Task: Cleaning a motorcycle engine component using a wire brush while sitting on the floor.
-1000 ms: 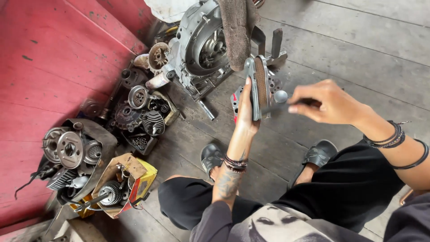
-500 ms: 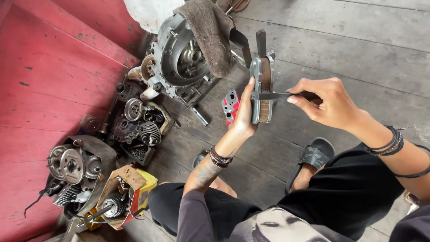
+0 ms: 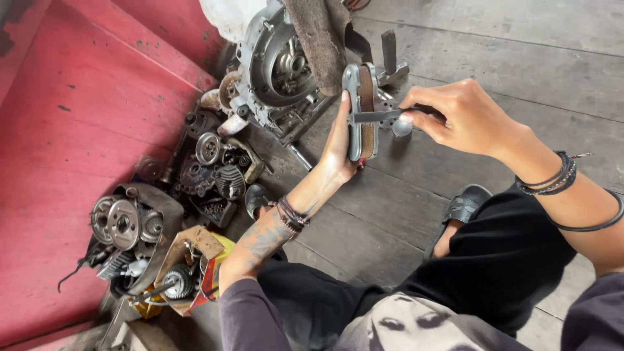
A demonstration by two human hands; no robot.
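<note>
Upper centre of frame: left hand (image 3: pixel 338 146) grips brake shoe (image 3: pixel 361 110) upright; right hand (image 3: pixel 458 114) fingers pinch tool (image 3: pixel 377 117) against it, engine (image 3: pixel 279 65) behind.

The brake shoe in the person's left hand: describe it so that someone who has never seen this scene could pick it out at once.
Start at the big grey engine casing at the top. Just right of it, the left hand holds a curved metal brake shoe upright. Unlike the round parts by the red wall, it carries a brown lining strip.

Single head-worn view, looking steeply down, close over hands, lap, floor (image 3: pixel 507 52)
</note>
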